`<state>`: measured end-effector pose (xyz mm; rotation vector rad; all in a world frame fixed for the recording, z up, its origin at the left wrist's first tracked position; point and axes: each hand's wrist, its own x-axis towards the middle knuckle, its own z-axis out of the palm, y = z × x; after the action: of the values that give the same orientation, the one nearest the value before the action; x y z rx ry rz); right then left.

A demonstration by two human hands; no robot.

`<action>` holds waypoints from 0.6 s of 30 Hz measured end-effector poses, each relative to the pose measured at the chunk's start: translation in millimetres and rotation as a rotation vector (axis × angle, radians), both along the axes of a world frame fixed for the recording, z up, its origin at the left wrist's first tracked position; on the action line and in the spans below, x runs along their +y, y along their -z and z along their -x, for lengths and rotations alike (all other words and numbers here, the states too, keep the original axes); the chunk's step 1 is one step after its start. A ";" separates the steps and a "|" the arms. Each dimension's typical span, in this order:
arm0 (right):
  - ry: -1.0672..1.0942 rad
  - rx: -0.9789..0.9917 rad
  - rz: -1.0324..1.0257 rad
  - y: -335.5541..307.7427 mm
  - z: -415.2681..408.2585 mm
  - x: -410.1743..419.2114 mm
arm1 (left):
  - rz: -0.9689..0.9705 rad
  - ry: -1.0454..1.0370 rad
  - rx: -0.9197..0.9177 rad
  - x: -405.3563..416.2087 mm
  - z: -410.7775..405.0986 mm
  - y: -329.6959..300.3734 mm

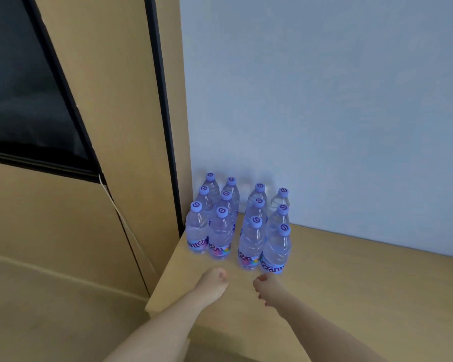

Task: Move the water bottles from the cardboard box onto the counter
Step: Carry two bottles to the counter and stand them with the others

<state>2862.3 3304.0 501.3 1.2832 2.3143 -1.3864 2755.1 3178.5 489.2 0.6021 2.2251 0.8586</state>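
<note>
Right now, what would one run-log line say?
water bottles: upright on counter | left hand: empty | right hand: empty | cardboard box: unseen

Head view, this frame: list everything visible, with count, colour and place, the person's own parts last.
water bottles: twelve, clear with purple caps, upright in four rows of three in the counter's back corner.
counter: one, tan wood, lower right, under the bottles.
wall: one, pale blue-grey, behind the bottles.
wood panel: tan, black-edged, left of the bottles.
dark opening: one, black, upper left.
left hand: one, bare, just short of the front bottles, holding nothing.
right hand: one, bare, fingers loosely curled, holding nothing.
</note>
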 end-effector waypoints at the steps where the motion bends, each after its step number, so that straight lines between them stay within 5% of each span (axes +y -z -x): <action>1: -0.046 -0.004 -0.025 -3.0 0.7 -7.4 | 0.016 -0.009 0.023 -11.1 -1.4 -1.0; 18: -0.888 0.033 -0.207 -13.3 165.5 -272.1 | 0.284 -0.517 0.156 -348.5 80.9 -5.2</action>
<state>2696.9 3031.9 514.6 0.1491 2.5672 -0.8672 2674.1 2830.0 494.4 -0.0518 2.6345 0.7322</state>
